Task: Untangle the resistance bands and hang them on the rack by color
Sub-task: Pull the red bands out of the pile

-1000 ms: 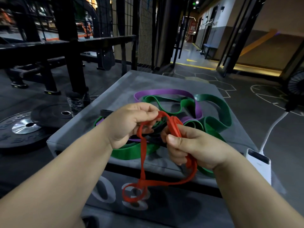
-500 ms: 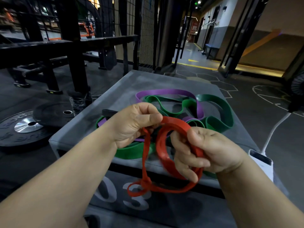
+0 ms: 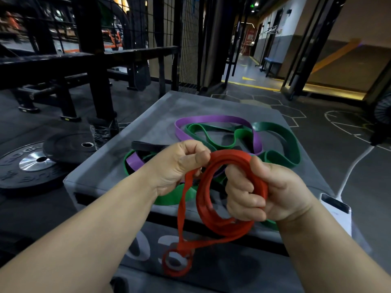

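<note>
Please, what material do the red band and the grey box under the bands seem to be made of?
The red band looks like matte rubber or latex: it twists and hangs limply in loops. The grey box is likely foam under a matte vinyl-like cover: rounded edges, pale scuff marks; the inside is not visible.

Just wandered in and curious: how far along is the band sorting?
Early. Done: the red band is raised off the pile. In hand: the left hand and right hand both grip it, a twisted loop dangling below. Left: the green bands, purple band and black band lie tangled on the grey box; none is hung yet.
</note>
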